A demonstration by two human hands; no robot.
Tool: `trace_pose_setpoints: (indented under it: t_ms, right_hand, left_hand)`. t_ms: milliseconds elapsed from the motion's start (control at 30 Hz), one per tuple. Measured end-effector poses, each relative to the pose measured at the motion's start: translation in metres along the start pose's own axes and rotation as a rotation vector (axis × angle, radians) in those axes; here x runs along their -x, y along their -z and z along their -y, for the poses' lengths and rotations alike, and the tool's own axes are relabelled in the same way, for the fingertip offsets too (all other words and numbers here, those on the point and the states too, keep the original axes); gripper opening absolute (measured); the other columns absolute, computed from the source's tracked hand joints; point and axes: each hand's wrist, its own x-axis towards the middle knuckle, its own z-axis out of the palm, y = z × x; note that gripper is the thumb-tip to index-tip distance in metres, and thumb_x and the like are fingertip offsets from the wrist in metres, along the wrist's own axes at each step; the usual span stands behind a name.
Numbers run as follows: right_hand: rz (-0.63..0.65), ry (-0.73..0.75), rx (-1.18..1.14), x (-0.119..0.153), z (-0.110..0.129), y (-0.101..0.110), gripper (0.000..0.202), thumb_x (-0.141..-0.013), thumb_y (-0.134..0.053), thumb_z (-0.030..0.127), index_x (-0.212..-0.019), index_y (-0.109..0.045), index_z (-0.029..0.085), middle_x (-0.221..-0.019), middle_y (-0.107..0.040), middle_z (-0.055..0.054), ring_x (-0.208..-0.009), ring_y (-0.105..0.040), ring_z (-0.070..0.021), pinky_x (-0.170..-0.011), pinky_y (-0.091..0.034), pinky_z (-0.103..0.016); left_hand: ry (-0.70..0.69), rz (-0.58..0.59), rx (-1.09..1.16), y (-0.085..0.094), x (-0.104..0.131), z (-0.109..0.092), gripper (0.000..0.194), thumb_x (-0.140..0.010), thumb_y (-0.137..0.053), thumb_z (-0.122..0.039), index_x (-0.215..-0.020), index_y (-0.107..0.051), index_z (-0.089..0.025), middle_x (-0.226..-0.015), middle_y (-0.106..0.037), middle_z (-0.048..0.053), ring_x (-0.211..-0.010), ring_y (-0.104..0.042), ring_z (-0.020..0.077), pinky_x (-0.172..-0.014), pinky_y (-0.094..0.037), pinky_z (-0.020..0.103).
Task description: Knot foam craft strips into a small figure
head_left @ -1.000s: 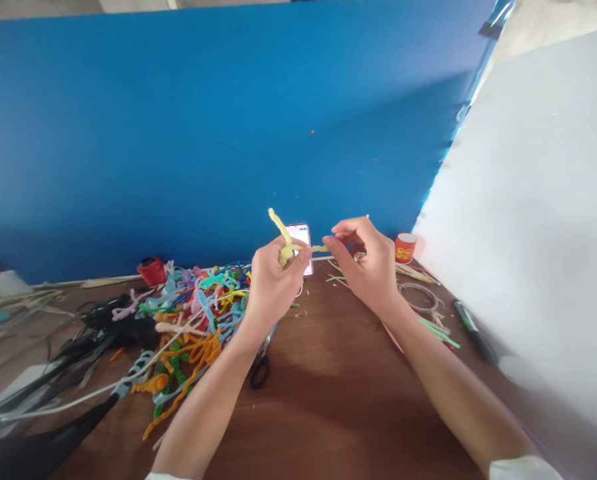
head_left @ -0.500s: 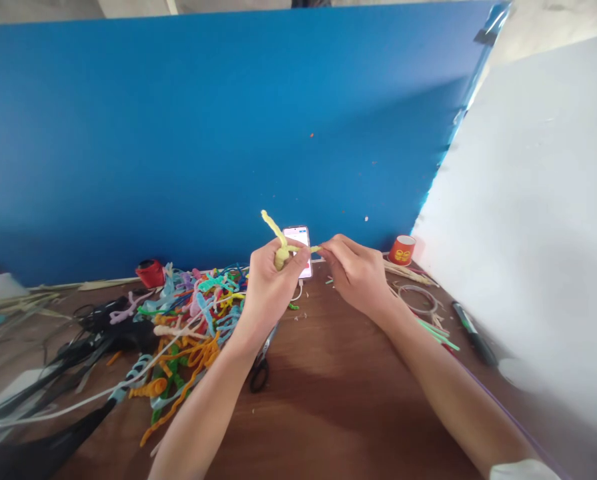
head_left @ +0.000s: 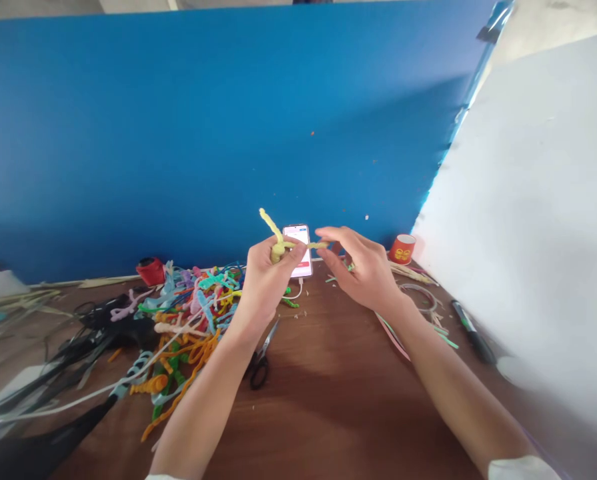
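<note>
My left hand (head_left: pixel 267 277) is closed on a yellow pipe cleaner (head_left: pixel 271 225), pinching it between thumb and fingers. One twisted length of it sticks up to the left, a small bunched part shows in the grip, and another length points right. Beside that right-pointing end is my right hand (head_left: pixel 361 263), its index finger and thumb spread around the tip and not visibly gripping it. Behind the hands a lit phone (head_left: pixel 302 235) leans against the blue panel, partly covered by my left hand.
Scissors (head_left: pixel 261 370) lie by my left forearm. A tangled pile of coloured pipe cleaners (head_left: pixel 198 320) spreads at left, near a red spool (head_left: pixel 151 272) and black cables. At right are a red paper cup (head_left: pixel 402 249), a ring of tape (head_left: pixel 421 298) and a marker (head_left: pixel 473 332).
My right thumb and index finger have come apart, releasing the pipe cleaner's right end. My left hand keeps its pinch and has shifted slightly left.
</note>
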Motion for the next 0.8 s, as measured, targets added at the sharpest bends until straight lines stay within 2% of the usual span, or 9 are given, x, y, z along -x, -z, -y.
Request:
trace_pose_setpoints:
  t_ms: [67,200,300,400,467,567,667,800]
  right_hand:
    - [-0.006,0.136,0.112,0.003,-0.006,0.001,0.034,-0.098,-0.05,0.017,-0.13,-0.057,0.025,-0.109,-0.075,-0.005,-0.085,-0.069,-0.0151,-0.07,-0.05,-0.026]
    - [0.03,0.322,0.262,0.005,-0.011,0.006,0.05,-0.093,-0.045,0.002,-0.134,-0.055,0.028,-0.107,-0.077,-0.001,-0.087,-0.072,-0.014,-0.072,-0.051,-0.026]
    - [0.061,0.397,0.302,0.005,-0.01,0.009,0.047,-0.094,-0.045,0.001,-0.135,-0.054,0.024,-0.108,-0.077,-0.002,-0.087,-0.072,-0.0138,-0.071,-0.052,-0.027]
    - [0.061,0.403,0.316,0.006,-0.009,0.009,0.04,-0.097,-0.048,0.007,-0.133,-0.055,0.022,-0.1,-0.078,-0.003,-0.085,-0.072,-0.0136,-0.068,-0.051,-0.026]
    - [0.047,0.37,0.331,0.005,-0.008,0.007,0.028,-0.098,-0.052,0.014,-0.124,-0.06,0.021,-0.09,-0.078,-0.002,-0.077,-0.071,-0.0133,-0.063,-0.048,-0.026]
    - [-0.022,0.296,0.34,0.003,-0.007,0.003,0.01,-0.098,-0.057,0.024,-0.099,-0.066,0.022,-0.073,-0.074,0.0,-0.06,-0.063,-0.0121,-0.057,-0.04,-0.028]
    - [-0.081,0.135,0.297,0.0,-0.003,-0.002,0.024,-0.1,-0.052,0.031,-0.081,-0.062,0.021,-0.06,-0.067,0.001,-0.052,-0.056,-0.011,-0.055,-0.035,-0.027]
    - [0.031,-0.236,-0.007,-0.003,0.006,-0.004,0.033,-0.103,-0.04,0.039,-0.08,-0.054,0.022,-0.062,-0.066,0.001,-0.053,-0.057,-0.0111,-0.055,-0.035,-0.025]
  left_hand:
    - [0.023,0.0,0.022,0.0,0.0,-0.001,0.02,-0.075,-0.076,-0.032,-0.074,-0.065,-0.015,-0.054,-0.038,-0.007,-0.046,-0.025,0.005,-0.043,-0.018,0.023]
    - [0.09,0.03,0.071,0.0,-0.001,-0.004,0.021,-0.073,-0.076,-0.032,-0.076,-0.064,-0.015,-0.052,-0.035,-0.008,-0.045,-0.023,0.0044,-0.043,-0.014,0.023]
    - [0.134,0.048,0.096,0.002,-0.001,-0.005,0.021,-0.074,-0.075,-0.032,-0.077,-0.064,-0.014,-0.05,-0.03,-0.009,-0.044,-0.02,0.0039,-0.043,-0.012,0.023]
    - [0.135,0.047,0.089,0.002,-0.002,-0.004,0.022,-0.074,-0.076,-0.033,-0.075,-0.063,-0.014,-0.05,-0.029,-0.01,-0.044,-0.019,0.0038,-0.043,-0.011,0.023]
    - [0.111,0.041,0.059,0.002,-0.002,-0.003,0.022,-0.074,-0.076,-0.033,-0.073,-0.063,-0.015,-0.051,-0.032,-0.009,-0.045,-0.021,0.004,-0.043,-0.013,0.023]
    - [0.071,0.043,0.016,0.0,-0.001,-0.002,0.021,-0.074,-0.075,-0.032,-0.072,-0.064,-0.015,-0.053,-0.036,-0.007,-0.046,-0.025,0.0044,-0.043,-0.016,0.023]
    - [0.05,0.064,-0.01,0.0,0.001,-0.001,0.019,-0.077,-0.073,-0.032,-0.075,-0.064,-0.015,-0.053,-0.037,-0.007,-0.046,-0.025,0.0046,-0.043,-0.017,0.022]
    - [0.003,0.045,-0.057,0.0,0.003,-0.001,0.019,-0.08,-0.071,-0.032,-0.076,-0.064,-0.016,-0.053,-0.039,-0.007,-0.046,-0.027,0.0049,-0.042,-0.018,0.022]
